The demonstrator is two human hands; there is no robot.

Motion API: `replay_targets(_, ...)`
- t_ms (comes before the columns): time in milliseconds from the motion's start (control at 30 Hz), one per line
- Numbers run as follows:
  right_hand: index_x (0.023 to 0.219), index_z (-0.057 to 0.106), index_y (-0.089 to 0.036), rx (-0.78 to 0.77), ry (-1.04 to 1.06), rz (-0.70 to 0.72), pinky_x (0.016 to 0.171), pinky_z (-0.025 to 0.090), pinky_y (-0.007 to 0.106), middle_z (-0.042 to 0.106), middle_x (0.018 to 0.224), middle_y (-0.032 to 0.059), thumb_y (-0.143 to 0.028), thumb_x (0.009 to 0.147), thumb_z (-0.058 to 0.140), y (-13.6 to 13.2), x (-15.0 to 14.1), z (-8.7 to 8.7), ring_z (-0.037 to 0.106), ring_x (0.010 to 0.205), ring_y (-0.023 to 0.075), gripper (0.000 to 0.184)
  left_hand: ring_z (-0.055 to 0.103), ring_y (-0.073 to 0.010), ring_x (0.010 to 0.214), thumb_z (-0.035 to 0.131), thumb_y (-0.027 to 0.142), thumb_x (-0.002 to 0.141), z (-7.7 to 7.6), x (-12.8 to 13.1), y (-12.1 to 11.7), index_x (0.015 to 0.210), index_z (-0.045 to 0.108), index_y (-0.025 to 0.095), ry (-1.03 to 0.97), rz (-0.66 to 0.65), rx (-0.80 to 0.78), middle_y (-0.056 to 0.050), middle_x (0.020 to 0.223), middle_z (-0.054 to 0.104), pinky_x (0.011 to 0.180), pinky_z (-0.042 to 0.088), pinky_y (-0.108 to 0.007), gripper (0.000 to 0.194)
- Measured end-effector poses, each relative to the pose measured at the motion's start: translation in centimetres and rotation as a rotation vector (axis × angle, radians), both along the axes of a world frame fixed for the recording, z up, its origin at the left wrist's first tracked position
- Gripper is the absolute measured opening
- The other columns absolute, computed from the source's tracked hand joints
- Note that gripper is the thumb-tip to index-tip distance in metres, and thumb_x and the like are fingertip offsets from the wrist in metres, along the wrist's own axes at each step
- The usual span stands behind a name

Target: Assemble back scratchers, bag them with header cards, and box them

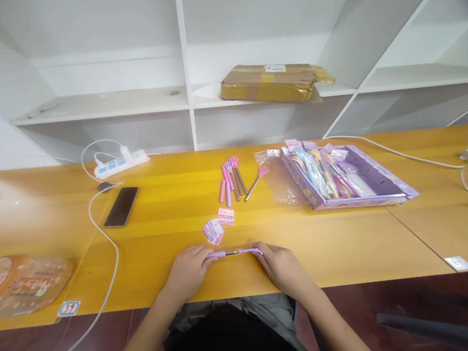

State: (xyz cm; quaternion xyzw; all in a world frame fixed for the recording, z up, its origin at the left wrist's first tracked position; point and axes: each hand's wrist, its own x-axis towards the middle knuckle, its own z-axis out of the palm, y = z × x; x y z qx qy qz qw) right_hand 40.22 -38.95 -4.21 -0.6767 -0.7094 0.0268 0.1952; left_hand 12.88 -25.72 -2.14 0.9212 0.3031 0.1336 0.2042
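A purple back scratcher with a short metal rod spans the gap between my two hands, lying level above the near part of the table. Its purple handle end is pinched by my left hand. My right hand is closed around the other end, partly covering the head. Ahead of them lie small printed cards, and one pinkish card is separate. Farther back are claw heads on metal rods, beside loose pink and purple handles. One pink claw piece lies apart, slanted.
A purple display box at right holds several bagged scratchers; clear plastic bags lie beside it. A phone, power strip, white cable and orange-printed package are left. A taped carton sits on the shelf.
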Motion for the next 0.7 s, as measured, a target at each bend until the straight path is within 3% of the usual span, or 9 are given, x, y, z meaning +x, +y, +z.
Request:
replay_targets(167,0.105,0.065,-0.022,-0.043,0.043,0.048,0.065,0.049,0.029,0.076,0.082,0.0054,-0.038,0.116,0.03,-0.3,0.5,1.4,0.073,0.07,0.0207,0.04,0.065,-0.0222,0.091,0.042,0.043,0.112,0.2,-0.4,0.4,0.111,0.075,0.023,0.043,-0.049,0.07,-0.005,0.096,0.073,0.084,0.05,-0.036,0.039)
replay_targets(300,0.111,0.066,-0.023,-0.036,0.025,-0.014,0.066,0.052,0.031,0.079,0.09,0.0066,-0.038,0.115,0.031,-1.3,2.9,1.7,0.076,0.074,0.0225,0.038,0.062,-0.0233,0.09,0.042,0.041,0.112,0.5,-2.4,2.1,0.109,0.074,0.023,0.091,-0.031,0.172,-0.006,0.097,0.073,0.084,0.048,-0.038,0.037)
replay_targets(433,0.117,0.066,-0.025,0.032,0.025,-0.173,0.069,0.054,0.032,0.081,0.104,0.0079,-0.039,0.112,0.036,-4.5,9.5,0.6,0.079,0.082,0.0243,0.034,0.06,-0.0251,0.09,0.043,0.04,0.112,1.5,-7.7,5.4,0.108,0.074,0.021,0.09,0.01,0.293,-0.007,0.097,0.075,0.086,0.048,-0.04,0.037)
replay_targets(567,0.117,0.069,-0.022,0.133,-0.021,-0.463,0.063,0.053,0.034,0.081,0.095,0.0106,-0.045,0.105,0.042,-9.4,17.7,-2.0,0.077,0.074,0.0276,0.037,0.059,-0.0259,0.088,0.047,0.042,0.109,2.5,-14.0,7.9,0.1,0.076,0.023,0.036,0.065,0.372,-0.006,0.092,0.075,0.086,0.049,-0.04,0.036)
replay_targets(700,0.108,0.072,-0.023,0.131,0.012,-0.686,0.065,0.053,0.035,0.081,0.099,0.0114,-0.048,0.101,0.041,-12.0,22.1,-4.3,0.076,0.077,0.0293,0.04,0.062,-0.0252,0.091,0.047,0.041,0.109,1.7,-15.7,7.9,0.111,0.077,0.023,-0.019,0.06,0.325,-0.006,0.097,0.077,0.084,0.052,-0.037,0.035)
